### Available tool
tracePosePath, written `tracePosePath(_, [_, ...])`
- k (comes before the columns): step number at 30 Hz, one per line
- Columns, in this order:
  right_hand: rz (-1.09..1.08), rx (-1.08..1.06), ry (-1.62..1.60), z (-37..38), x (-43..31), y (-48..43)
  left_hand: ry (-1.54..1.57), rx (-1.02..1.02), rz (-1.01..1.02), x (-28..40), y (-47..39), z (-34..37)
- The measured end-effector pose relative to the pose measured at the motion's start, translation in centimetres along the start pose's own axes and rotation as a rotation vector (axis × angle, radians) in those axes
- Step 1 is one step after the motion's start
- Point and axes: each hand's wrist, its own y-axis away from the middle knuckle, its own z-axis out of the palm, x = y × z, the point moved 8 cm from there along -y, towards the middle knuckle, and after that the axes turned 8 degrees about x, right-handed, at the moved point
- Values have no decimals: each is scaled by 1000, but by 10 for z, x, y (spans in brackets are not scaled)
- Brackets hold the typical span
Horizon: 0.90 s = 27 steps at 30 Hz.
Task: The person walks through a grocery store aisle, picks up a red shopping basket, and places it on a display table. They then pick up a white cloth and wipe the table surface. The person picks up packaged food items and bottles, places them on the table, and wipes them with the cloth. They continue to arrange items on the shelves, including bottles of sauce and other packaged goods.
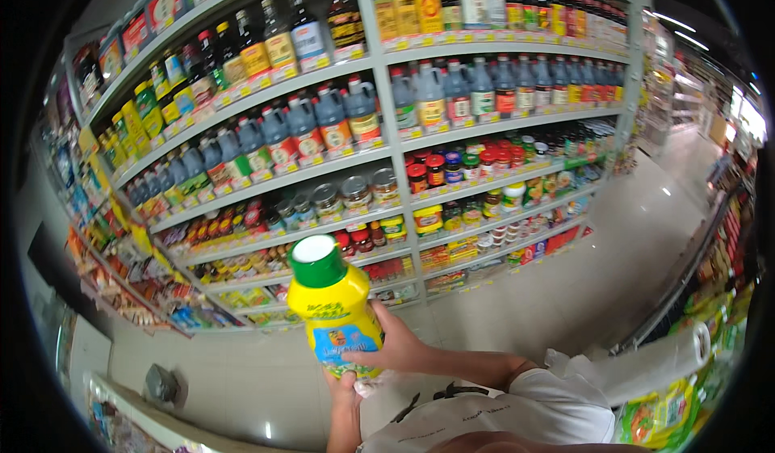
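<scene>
A yellow squeeze bottle (330,314) with a green cap and a blue label stands tilted in front of me, its white-topped cap towards the camera. My right hand (396,341) grips the bottle's right side low down, with a finger across the label. Below its base is my left hand (344,386), thumb up against the bottle's bottom edge. A crumpled whitish cloth or tissue (367,386) shows between the left hand and the base; the rest of that hand's fingers are hidden.
Grey metal shelving (396,168) with bottles, jars and packets stands ahead. A grey object (161,383) is on the tiled floor (242,380) at lower left. A clear plastic bag roll (660,362) and green-yellow packets (660,413) are at lower right; an aisle runs off to the right.
</scene>
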Motion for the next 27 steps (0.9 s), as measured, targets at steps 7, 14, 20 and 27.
tracePosePath(7, [-210, -78, -212, 25, 13, -69, -224, 41, 136, 50, -43, -29])
tracePosePath(14, [-314, -228, -116, 115, 16, -152, -414, 2, 166, 124, -93, -81])
tracePosePath(20, [-397, -228, 61, 226, 30, -222, -547, 142, 164, 203, -139, -170])
tracePosePath(27, [-430, -318, 71, 321, 38, -279, -360, 168, 322, 260, -188, -252])
